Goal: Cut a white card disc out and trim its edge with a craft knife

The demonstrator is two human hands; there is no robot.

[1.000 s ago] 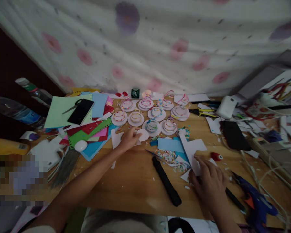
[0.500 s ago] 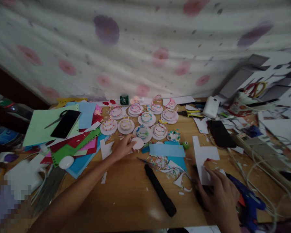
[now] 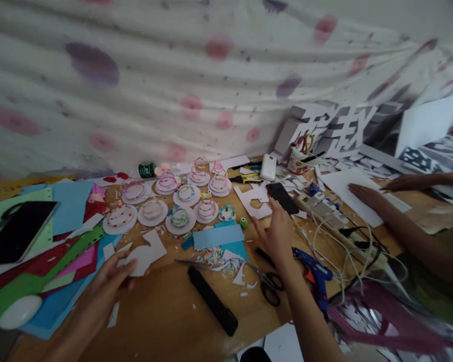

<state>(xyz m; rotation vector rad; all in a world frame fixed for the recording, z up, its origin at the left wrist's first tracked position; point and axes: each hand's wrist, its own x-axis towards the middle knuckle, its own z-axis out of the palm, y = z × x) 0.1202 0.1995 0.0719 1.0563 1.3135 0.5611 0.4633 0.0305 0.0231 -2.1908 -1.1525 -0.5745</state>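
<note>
My left hand [image 3: 115, 276] is closed on a white card piece [image 3: 151, 251] with cut edges, at the left of the table. My right hand [image 3: 277, 234] holds nothing; its thumb and forefinger are spread beside a white card [image 3: 252, 202] with a cut-out, and I cannot tell if they touch it. Several small white tiered paper cakes [image 3: 181, 217] with coloured dots stand on round discs behind my hands. Scissors [image 3: 271, 287] lie below my right hand, near a black cutter-like bar [image 3: 212, 300]. Blue paper strips [image 3: 219, 236] and paper scraps [image 3: 215, 259] lie between my hands.
Coloured sheets [image 3: 70, 198] and a phone [image 3: 20, 231] are at left. On the right are a blue glue gun [image 3: 315, 274], a power strip [image 3: 335, 226] with tangled cables, and a black phone-like slab [image 3: 282, 197]. Another person's hand [image 3: 362, 195] rests on a white sheet [image 3: 347, 183].
The view has swung right, bringing another person's hands into sight. My left hand now holds a white card piece instead of the round disc. My right hand has moved forward, away from the scissors.
</note>
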